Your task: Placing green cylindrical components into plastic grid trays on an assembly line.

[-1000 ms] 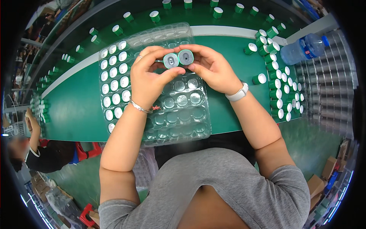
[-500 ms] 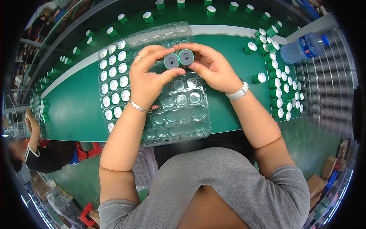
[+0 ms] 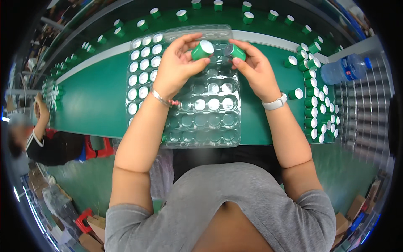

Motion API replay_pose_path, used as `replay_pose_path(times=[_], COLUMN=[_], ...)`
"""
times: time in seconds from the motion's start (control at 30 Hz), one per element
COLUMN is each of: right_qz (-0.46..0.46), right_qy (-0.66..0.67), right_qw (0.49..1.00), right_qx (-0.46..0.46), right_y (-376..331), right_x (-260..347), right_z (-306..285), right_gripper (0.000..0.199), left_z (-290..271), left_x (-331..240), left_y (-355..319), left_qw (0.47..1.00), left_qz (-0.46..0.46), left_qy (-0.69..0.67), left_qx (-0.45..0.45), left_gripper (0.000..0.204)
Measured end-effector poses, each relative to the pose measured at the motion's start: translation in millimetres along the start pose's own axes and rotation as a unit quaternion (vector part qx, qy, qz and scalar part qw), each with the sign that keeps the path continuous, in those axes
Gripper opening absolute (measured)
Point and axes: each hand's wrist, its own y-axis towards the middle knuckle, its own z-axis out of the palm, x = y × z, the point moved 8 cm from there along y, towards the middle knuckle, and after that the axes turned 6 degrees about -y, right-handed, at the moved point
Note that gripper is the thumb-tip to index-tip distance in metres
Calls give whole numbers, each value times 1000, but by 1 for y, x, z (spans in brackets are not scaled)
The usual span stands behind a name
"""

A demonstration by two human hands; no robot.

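Note:
My left hand point(image 3: 175, 65) is closed on a short green cylinder point(image 3: 200, 51) whose white end tilts up. In my right hand point(image 3: 259, 70), fingers and thumb pinch a second green cylinder point(image 3: 239, 53), its dark grey end turned toward the first. The two cylinders are a small gap apart, held above the far part of a clear plastic tray point(image 3: 201, 122) with round pockets. White-topped cylinders point(image 3: 144, 64) fill several rows at the tray's left side. The pockets nearest me hold nothing, and my left forearm hides part of the tray.
Many white-topped green cylinders point(image 3: 311, 101) stand bunched at the right end of the green table point(image 3: 92, 98). A loose one point(image 3: 297, 93) lies nearer the tray, and a blue-capped water bottle point(image 3: 342, 69) lies beyond. More cylinders point(image 3: 181, 16) line the far belt. At far left is another person's hand point(image 3: 41, 110).
My hands have drawn apart, separating the cylinders that were side by side with dark ends up. The left one now shows its white end; the right one has tipped sideways.

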Motion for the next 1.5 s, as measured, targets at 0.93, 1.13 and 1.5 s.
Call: replay_pose_path(times=[0.93, 1.13, 1.5], right_qz=[-87, -186, -146], right_qy=[-262, -262, -382], right_qw=[959, 921, 863], right_qx=[58, 221, 298], right_y=[-14, -35, -47], right_x=[16, 48, 15], right_z=[32, 110, 180], right_gripper=[34, 31, 42], left_z=[-14, -28, -38], left_x=[-48, -48, -69], left_y=[-168, -177, -177], left_qw=[885, 863, 861], left_qz=[-39, -37, 20], left_qy=[457, 498, 508], left_qx=[83, 77, 5], left_gripper=[35, 47, 65])
